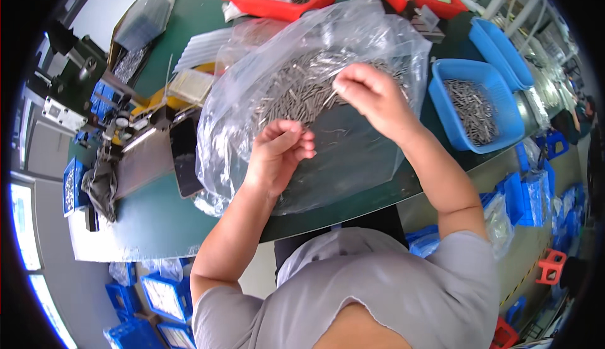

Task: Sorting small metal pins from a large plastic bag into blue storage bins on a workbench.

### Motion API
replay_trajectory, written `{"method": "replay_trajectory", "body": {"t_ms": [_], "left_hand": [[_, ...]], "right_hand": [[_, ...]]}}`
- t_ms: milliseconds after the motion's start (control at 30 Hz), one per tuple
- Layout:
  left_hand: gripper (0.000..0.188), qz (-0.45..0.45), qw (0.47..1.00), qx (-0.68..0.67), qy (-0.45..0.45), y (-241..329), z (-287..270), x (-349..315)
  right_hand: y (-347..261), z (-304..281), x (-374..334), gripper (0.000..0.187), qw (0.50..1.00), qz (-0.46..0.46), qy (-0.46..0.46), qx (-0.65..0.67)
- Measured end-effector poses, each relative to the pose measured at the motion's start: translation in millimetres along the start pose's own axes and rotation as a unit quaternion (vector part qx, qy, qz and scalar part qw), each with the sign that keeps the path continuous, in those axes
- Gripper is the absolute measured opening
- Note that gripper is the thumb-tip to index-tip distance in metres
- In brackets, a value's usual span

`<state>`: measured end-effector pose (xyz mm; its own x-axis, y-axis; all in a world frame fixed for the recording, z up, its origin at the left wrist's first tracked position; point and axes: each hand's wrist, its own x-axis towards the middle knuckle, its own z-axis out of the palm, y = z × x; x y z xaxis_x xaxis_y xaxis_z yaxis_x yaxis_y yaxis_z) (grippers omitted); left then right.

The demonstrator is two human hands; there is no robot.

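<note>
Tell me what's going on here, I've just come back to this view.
A person is working bare-handed over a clear plastic bag of thin metal pieces on a green table. The right hand has its fingertips pinched together over the pile; the left hand is half-curled at the pile's near edge. Whether either grips a piece is too small to tell. A blue bin to the right holds more metal pieces.

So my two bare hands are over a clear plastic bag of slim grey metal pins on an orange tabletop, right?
Not quite: the head view shows a dark green tabletop, not orange; your left hand and right hand are over the clear bag of metal pins.
</note>
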<state>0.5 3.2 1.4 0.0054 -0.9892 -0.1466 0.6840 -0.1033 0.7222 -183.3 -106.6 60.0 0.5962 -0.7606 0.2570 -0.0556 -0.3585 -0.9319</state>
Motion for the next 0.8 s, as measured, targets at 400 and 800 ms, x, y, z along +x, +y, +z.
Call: {"method": "replay_trajectory", "body": {"t_ms": [400, 800], "left_hand": [[0.007, 0.027, 1.000, 0.013, -0.004, 4.0, 8.5, -0.8], [0.009, 0.066, 0.997, 0.027, 0.039, 6.1, 3.0, 1.9]], "right_hand": [[3.0, -183.3, -73.2, 0.009, 0.720, 0.129, 0.199, -0.652], [25.6, -40.4, 11.6, 0.027, 0.822, -0.076, -0.016, -0.565]]}}
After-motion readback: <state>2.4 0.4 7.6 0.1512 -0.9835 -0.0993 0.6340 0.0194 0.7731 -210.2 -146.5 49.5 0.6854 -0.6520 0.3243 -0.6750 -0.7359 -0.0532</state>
